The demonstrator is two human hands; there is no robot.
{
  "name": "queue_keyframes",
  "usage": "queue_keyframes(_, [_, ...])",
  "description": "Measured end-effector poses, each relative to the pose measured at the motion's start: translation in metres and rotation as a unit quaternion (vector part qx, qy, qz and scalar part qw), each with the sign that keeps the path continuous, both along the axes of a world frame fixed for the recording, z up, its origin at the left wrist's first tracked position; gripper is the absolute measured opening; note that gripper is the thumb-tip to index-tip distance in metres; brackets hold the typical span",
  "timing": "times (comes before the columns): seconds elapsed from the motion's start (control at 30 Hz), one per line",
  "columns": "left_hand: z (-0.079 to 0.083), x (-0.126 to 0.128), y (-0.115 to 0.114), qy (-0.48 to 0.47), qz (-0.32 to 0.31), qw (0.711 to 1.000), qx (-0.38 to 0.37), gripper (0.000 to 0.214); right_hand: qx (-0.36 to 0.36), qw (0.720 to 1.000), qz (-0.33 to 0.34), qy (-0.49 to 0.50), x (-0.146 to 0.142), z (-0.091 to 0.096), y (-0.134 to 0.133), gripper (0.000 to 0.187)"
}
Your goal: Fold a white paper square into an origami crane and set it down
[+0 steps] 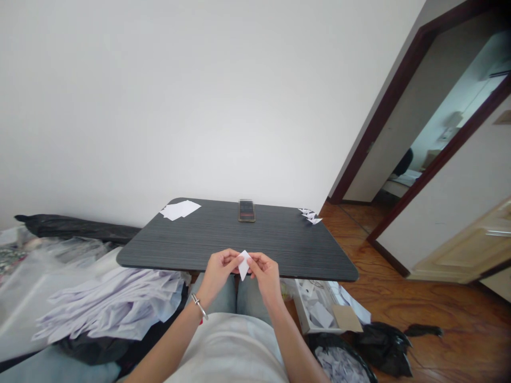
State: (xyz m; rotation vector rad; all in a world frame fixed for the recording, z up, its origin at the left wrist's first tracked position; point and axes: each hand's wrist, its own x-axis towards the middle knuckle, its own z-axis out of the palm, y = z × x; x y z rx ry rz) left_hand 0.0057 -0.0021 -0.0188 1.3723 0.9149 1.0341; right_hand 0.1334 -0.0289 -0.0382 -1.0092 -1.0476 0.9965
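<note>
Between my two hands is a small piece of folded white paper, kite-shaped, held up at the front edge of the dark table. My left hand pinches its left side between thumb and fingers. On the right side, the thumb and fingers of my right hand grip the same paper. Flat white paper sheets lie at the table's far left corner. Several small folded paper pieces with pointed ends sit near the far right corner.
A phone lies at the table's back edge by the wall. White cloth is piled low on the left. To the right on the wooden floor are an open white box and a black bag of paper scraps.
</note>
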Motion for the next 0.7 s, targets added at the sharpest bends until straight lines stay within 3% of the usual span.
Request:
queue_keyframes(0.27, [-0.002,0.0,0.001,-0.023,-0.057,0.998,0.0,0.025,0.008,0.999,-0.021,0.028,0.002,-0.002,0.002,0.02])
queue_keyframes(0.7, [0.011,-0.002,-0.004,-0.096,-0.03,0.993,-0.065,0.03,0.053,0.997,0.028,0.043,0.001,0.003,-0.004,0.025])
